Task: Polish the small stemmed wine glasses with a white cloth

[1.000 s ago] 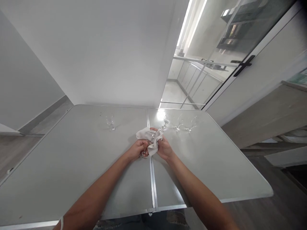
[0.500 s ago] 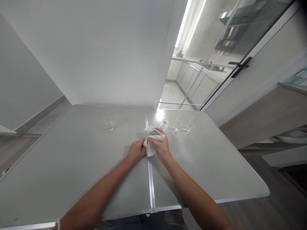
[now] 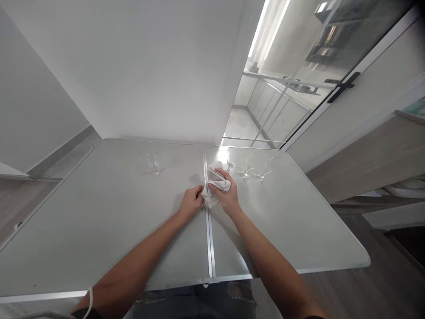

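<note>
My right hand (image 3: 227, 192) is closed round a bunched white cloth (image 3: 214, 201), over the table's central seam. The cloth wraps a clear glass, apparently a wine glass, whose bowl is mostly covered. Fingers curled, my left hand (image 3: 192, 201) grips low on the left of the cloth, where the glass's stem or foot seems to be; the fingers hide that part. Just beyond my right hand stands a stemmed glass (image 3: 229, 166), with a second glass (image 3: 245, 170) and a third glass (image 3: 262, 173) to its right. Farther left is more clear glassware (image 3: 154, 166).
The pale grey table (image 3: 109, 221) has metal edging and a metal seam (image 3: 210, 248) down its middle. A white wall (image 3: 159, 79) rises behind it. To the right are a glass-paned door with a black handle (image 3: 343, 87) and a wooden unit (image 3: 365, 155).
The cloth has shifted and refolded in my right hand, and the circular rim seen in it earlier is less plain. Both hands stay together at the seam. The view has tilted slightly.
</note>
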Tool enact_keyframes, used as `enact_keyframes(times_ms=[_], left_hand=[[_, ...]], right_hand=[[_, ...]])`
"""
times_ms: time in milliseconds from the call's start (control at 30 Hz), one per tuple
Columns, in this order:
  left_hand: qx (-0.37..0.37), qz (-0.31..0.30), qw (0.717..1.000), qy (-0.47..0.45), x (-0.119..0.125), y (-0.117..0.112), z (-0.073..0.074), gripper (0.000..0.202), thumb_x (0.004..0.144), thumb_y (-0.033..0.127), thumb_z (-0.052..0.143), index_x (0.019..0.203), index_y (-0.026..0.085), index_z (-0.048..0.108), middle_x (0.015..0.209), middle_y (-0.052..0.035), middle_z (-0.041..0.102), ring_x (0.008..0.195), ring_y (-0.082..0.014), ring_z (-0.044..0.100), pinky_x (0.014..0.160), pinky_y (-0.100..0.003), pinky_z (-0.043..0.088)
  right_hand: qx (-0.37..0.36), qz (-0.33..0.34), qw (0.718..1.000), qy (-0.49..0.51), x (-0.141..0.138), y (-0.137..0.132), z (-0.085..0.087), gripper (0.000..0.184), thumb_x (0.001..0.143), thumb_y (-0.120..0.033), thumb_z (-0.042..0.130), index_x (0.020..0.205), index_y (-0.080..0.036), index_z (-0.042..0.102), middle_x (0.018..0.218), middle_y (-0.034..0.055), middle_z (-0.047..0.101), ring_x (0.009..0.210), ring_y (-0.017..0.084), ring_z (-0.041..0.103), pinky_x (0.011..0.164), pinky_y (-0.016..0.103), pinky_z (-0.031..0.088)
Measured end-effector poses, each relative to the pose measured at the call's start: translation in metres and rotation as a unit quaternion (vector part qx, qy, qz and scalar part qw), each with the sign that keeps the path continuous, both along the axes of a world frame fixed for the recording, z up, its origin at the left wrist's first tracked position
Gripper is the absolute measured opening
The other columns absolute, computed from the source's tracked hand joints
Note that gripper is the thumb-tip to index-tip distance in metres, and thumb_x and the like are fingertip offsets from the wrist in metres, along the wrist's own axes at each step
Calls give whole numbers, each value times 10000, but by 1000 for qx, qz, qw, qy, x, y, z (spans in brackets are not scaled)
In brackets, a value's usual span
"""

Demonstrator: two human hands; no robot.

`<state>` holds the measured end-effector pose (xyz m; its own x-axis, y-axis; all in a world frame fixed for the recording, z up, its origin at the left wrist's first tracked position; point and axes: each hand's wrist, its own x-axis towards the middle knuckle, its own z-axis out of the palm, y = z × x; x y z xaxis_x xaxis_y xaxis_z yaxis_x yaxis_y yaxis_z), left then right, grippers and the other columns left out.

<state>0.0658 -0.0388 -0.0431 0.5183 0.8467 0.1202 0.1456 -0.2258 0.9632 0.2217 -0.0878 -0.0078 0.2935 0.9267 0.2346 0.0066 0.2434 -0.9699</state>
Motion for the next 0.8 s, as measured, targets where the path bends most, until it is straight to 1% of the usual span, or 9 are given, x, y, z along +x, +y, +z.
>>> enact_keyframes(times_ms=[67, 133, 233, 333, 467, 567, 667, 733, 800], left_hand=[[58, 40, 997, 34, -1, -2, 2, 197, 865, 222, 522, 673, 176, 520, 567, 29, 508, 537, -105, 417, 566, -234, 298], [77, 37, 996, 40, -2, -3, 5, 210, 888, 232, 499, 684, 184, 509, 568, 34, 523, 533, -107, 434, 583, -234, 320], [55, -16, 998, 35, -2, -4, 8, 263, 934, 305, 488, 698, 191, 514, 558, 36, 539, 510, -109, 466, 581, -233, 347], [28, -46, 998, 41, -4, -3, 7, 290, 941, 314, 485, 680, 193, 514, 553, 34, 548, 491, -109, 472, 557, -232, 346], [71, -39, 995, 60, -10, 3, 4, 262, 911, 260, 520, 659, 190, 539, 562, 28, 560, 513, -111, 463, 569, -234, 330], [80, -49, 994, 55, -11, 6, 4, 282, 911, 308, 562, 655, 190, 565, 568, 20, 573, 529, -118, 469, 575, -237, 331], [30, -39, 999, 10, -5, 4, 6, 320, 938, 389, 551, 691, 187, 574, 586, 17, 580, 531, -116, 494, 580, -230, 364], [-24, -46, 998, -34, 0, 2, 3, 308, 937, 435, 559, 772, 179, 605, 671, -8, 642, 593, -126, 562, 608, -226, 404], [-76, -58, 994, -62, 3, 0, -3, 287, 914, 446, 587, 869, 167, 636, 754, -33, 688, 659, -147, 613, 626, -228, 433]], right_hand=[[47, -26, 994, -96, -3, -3, -1, 477, 834, -351, 751, 1293, -293, 630, 1331, 70, 623, 1266, 264, 549, 1119, 414, 410], [82, -24, 985, -151, -1, -5, -5, 387, 895, -349, 678, 1279, -314, 652, 1338, 68, 624, 1318, 269, 519, 1164, 437, 362], [89, -29, 978, -186, 10, -6, -13, 266, 911, -382, 650, 1165, -316, 699, 1204, 85, 668, 1235, 283, 570, 1107, 448, 419], [64, -43, 982, -173, 22, -6, -11, 310, 896, -423, 675, 1177, -293, 655, 1020, 75, 668, 994, 259, 634, 947, 421, 508], [17, 87, 981, -172, 34, -6, 7, 498, 918, -420, 661, 1376, -271, 533, 834, 18, 620, 815, 214, 599, 838, 376, 511], [4, 151, 975, -160, 37, -7, 15, 500, 888, -410, 704, 1344, -258, 564, 848, 17, 615, 769, 198, 568, 801, 361, 506], [38, 38, 995, -89, 28, -6, 10, 528, 833, -400, 767, 1305, -273, 570, 1011, 48, 633, 876, 212, 590, 839, 353, 516], [60, -66, 995, -44, 14, -5, 4, 611, 823, -402, 774, 1368, -298, 519, 1236, 71, 599, 1101, 233, 579, 968, 359, 495], [55, -101, 993, -26, 0, -3, -1, 659, 853, -418, 738, 1439, -310, 456, 1426, 71, 508, 1304, 238, 492, 1102, 367, 420]])
